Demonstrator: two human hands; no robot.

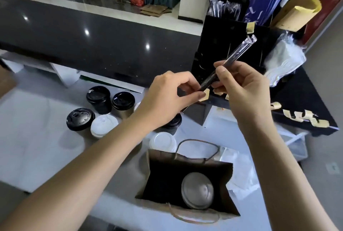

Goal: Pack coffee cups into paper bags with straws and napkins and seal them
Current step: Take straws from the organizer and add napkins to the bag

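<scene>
Above the open brown paper bag (187, 180), a wrapped black straw (229, 63) held slantwise between both hands, its upper end pointing up and right toward the black organiser (228, 43). Right hand (245, 89) curled round the straw's middle, thumb and forefinger pinching it from either side, the wrapper's crimped top standing well clear above the fingertips. Left hand (167, 98) pinching the lower end, thumb and forefinger closed on the tip, remaining fingers folded under. Inside the bag, one cup with a pale lid (197, 190) standing upright at the right side, directly below the hands but well apart from the straw. To the left on the white counter (37, 138), a cluster of lidded cups (101, 110), some black-topped, some white-topped, one white lid just beside the bag's far edge. More wrapped straws (222, 8) upright in the organiser's rear compartment; napkins (284, 61) in clear plastic at its right.
</scene>
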